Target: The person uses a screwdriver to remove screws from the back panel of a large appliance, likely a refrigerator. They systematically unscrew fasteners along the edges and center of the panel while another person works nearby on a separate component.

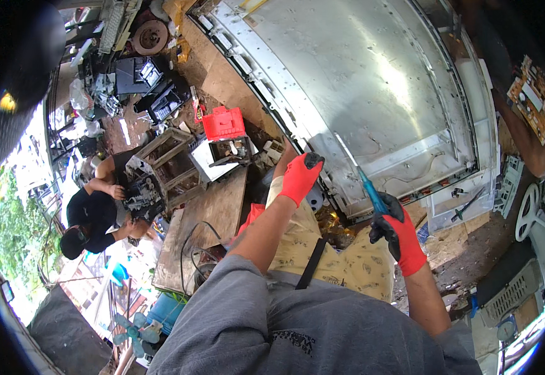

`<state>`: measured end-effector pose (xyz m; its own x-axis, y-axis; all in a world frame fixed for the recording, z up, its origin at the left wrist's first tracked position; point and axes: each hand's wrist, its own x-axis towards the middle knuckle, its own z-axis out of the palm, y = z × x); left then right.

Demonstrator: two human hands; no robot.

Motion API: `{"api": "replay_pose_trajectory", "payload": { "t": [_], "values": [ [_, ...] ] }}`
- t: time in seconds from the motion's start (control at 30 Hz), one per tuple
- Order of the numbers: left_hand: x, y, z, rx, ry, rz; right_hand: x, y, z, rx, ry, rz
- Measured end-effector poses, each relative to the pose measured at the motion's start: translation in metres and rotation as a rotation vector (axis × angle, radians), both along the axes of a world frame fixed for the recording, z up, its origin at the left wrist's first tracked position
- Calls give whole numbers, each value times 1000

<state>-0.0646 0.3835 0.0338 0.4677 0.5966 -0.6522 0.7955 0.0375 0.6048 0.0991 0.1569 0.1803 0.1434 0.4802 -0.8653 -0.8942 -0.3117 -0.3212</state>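
Observation:
A large flat metal panel (341,69) with a silver face and a dark-edged frame lies in front of me. My right hand (400,234), in a red glove with black palm and fingers, is closed around the teal handle of a screwdriver (368,187). Its long shaft points up and away over the near part of the panel. My left hand (302,178), gloved the same way, is at the panel's near left edge with its fingers curled together. Whatever those fingers may hold is hidden.
At the left another person (91,209) sits handling a dark mechanical part (144,189). Nearby are an open red case (223,123), a wooden frame (172,159) and a wooden board (206,203). A circuit board (533,100) and a white wheel-shaped piece (527,212) are at the right.

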Motion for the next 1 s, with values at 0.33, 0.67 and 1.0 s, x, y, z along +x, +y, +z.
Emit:
{"api": "replay_pose_trajectory", "payload": {
  "t": [0.33, 0.67, 1.0],
  "values": [
    [-72, 156, -41, 133, 115, 127, -41, 147, -14, -123, -71, 134],
    [-196, 152, -120, -62, 457, -120, -11, 170, -47, -209, -135, 381],
    [-158, 92, -257, 174, 461, -548, -24, 186, -45, -254, -75, 525]
  ]
}}
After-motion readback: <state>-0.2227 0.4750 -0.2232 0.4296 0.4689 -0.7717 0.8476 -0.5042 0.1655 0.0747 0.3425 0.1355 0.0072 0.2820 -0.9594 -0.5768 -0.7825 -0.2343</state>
